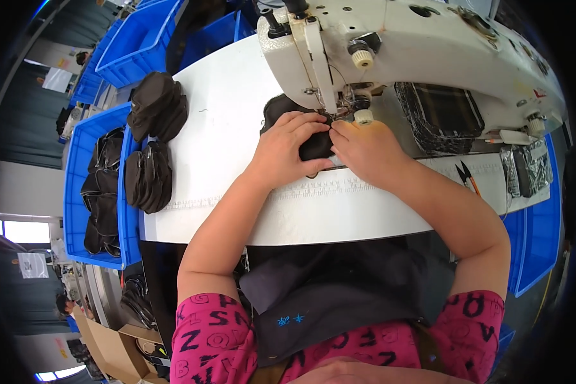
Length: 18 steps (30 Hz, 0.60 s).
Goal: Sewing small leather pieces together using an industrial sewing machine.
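Seemingly for steadiness at the sewing machine, black pouch is pressed down by spread left fingers; right fingers curled, grip unclear.

Sewing machine: ahead of you, on the table.
Fabric piece: at its left end, under your left hand and right hand.
Pouch stacks: to your left, beside a bin holding other pouches.
Snips: right of your hands, near a bundle.

Dark curtain, open cardboard box.
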Tool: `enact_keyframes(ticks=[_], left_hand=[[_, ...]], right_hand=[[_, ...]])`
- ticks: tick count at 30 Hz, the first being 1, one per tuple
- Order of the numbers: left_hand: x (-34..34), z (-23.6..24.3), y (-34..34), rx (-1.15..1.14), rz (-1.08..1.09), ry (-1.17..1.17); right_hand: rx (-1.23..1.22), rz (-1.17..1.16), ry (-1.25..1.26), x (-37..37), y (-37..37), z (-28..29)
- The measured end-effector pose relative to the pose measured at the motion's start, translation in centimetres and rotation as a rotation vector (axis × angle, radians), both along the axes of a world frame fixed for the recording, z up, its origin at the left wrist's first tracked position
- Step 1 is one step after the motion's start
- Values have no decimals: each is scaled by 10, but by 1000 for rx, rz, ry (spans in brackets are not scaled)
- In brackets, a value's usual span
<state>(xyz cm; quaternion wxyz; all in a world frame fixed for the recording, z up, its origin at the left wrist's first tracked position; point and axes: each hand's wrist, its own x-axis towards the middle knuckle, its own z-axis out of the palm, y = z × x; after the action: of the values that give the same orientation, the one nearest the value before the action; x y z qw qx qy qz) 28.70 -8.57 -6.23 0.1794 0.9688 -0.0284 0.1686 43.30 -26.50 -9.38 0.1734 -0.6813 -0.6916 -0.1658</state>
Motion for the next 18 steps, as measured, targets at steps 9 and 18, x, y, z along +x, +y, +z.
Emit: enact_keyframes(ticks=[9,18], left_hand=[[-6,-4,0,-127,26,-77],[-6,12,-8,-19,-61,35]], right_hand=[[-126,-86,88,-6,-11,18],[-183,66,11,-11,-27,15]])
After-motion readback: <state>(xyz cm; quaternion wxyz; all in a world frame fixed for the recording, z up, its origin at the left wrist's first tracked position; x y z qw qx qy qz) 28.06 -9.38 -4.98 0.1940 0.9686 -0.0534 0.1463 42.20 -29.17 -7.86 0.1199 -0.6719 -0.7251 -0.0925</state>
